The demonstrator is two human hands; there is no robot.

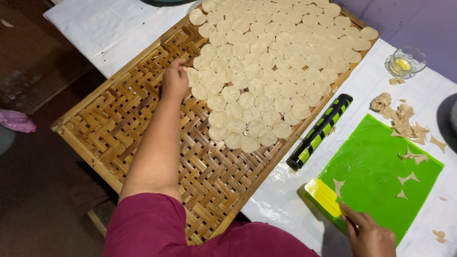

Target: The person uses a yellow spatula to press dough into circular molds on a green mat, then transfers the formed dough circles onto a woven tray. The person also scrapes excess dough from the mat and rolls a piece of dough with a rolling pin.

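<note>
Leftward, your left hand pinches a dough round at the disc field's edge on the bamboo tray, open weave beside it; your right hand, seemingly closed, grips the yellow scraper.

No packages, labels, signs (or screens).
</note>
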